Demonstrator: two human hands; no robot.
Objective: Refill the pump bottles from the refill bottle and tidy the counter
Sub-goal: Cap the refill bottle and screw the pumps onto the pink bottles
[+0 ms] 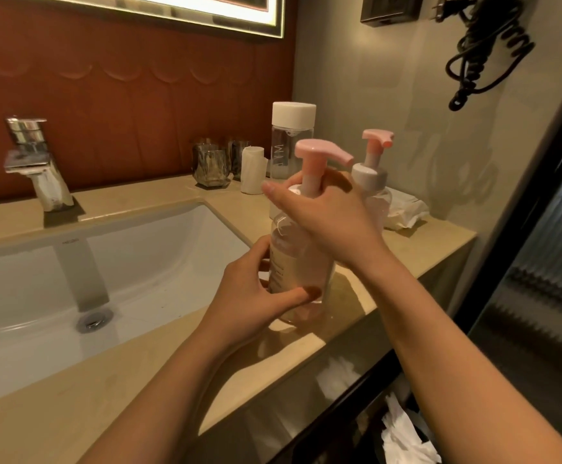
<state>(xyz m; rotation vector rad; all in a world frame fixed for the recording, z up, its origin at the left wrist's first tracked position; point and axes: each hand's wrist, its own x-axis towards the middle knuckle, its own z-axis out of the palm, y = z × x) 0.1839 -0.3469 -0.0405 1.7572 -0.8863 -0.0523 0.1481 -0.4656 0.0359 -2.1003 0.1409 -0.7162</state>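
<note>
A clear pump bottle with pale pink liquid and a pink pump head stands on the beige counter to the right of the sink. My left hand grips its body low down. My right hand wraps the white collar under the pump head. Behind it stands a second pump bottle, with a white collar and a pink head. A tall clear refill bottle with a white cap stands behind both, near the corner.
A white sink with a chrome tap lies on the left. Glass tumblers and a rolled white cloth stand at the back. Crumpled tissue lies by the right wall. A black coiled cord hangs above.
</note>
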